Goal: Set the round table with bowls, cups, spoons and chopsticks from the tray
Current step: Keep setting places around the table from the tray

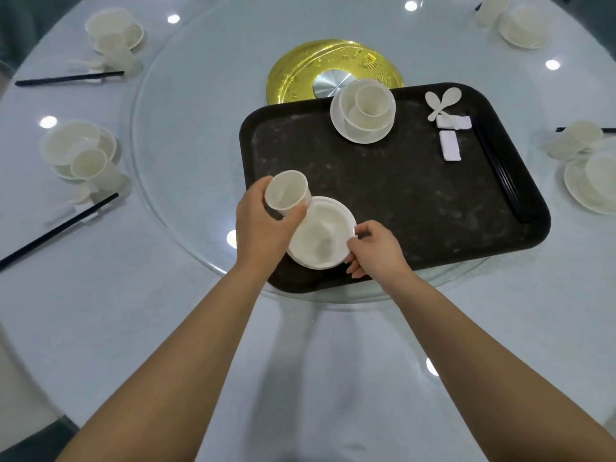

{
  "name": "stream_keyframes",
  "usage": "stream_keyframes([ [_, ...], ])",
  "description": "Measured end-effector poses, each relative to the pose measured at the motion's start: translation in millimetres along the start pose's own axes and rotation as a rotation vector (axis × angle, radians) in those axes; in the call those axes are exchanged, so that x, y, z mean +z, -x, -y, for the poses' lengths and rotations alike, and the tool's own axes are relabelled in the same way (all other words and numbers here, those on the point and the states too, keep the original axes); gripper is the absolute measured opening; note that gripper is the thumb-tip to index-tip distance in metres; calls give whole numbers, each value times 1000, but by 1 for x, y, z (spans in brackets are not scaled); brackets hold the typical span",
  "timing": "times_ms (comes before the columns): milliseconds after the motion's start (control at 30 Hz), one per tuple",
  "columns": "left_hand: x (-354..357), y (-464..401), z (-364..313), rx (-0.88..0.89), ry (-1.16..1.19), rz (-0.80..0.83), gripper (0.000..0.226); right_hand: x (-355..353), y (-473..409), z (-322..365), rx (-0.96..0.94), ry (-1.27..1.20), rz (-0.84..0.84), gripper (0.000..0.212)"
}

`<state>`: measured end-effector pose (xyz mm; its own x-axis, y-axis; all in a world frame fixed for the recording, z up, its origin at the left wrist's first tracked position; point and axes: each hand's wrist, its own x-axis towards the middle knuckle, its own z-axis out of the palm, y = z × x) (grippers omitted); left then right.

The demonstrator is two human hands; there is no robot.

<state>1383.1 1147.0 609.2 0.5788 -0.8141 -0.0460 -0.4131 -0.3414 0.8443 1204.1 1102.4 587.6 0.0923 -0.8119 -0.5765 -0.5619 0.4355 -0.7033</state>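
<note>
Left hand (263, 221) fingers wrapped round a cup (288, 194) above the near-left corner of the tray (383, 195), right hand (375, 250) pinching the rim of a plate (320, 233) just beside it, spoons (441, 101) at far right

This looked like a dining room in a restaurant. A big round table (100, 328) had a glass turning top (200, 161) with a gold plate (300, 65) in its middle. A dark serving tray (383, 195) sat on the glass, and place settings (80, 155) ringed the table.
</note>
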Motion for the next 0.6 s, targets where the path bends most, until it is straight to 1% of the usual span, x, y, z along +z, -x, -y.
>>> stream_keyframes([
  [67, -4, -11, 1, -41, 15, -36, 66, 0, -2, 2, -5, -12, -13, 11],
  [233, 0, -30, 16, -79, -125, -37, 74, -4, -8, 1, -12, 37, -103, 10],
  [300, 4, -33, 23, -90, -203, -40, 77, -6, -10, 0, -37, 110, -113, 20],
  [367, 6, -33, 29, -72, -284, -33, 80, -7, -10, -2, -53, 172, -90, 40],
  [400, 7, -33, 32, -59, -308, -27, 80, -7, -11, -1, -48, 181, -69, 46],
  [433, 8, -32, 33, -49, -320, -20, 81, -6, -12, -1, -38, 181, -45, 46],
  [500, 10, -31, 36, -35, -316, -3, 82, -2, -14, 1, -5, 180, -5, 37],
  [600, 7, -29, 39, -55, -256, 33, 89, 5, -18, 4, 38, 210, 0, 30],
])
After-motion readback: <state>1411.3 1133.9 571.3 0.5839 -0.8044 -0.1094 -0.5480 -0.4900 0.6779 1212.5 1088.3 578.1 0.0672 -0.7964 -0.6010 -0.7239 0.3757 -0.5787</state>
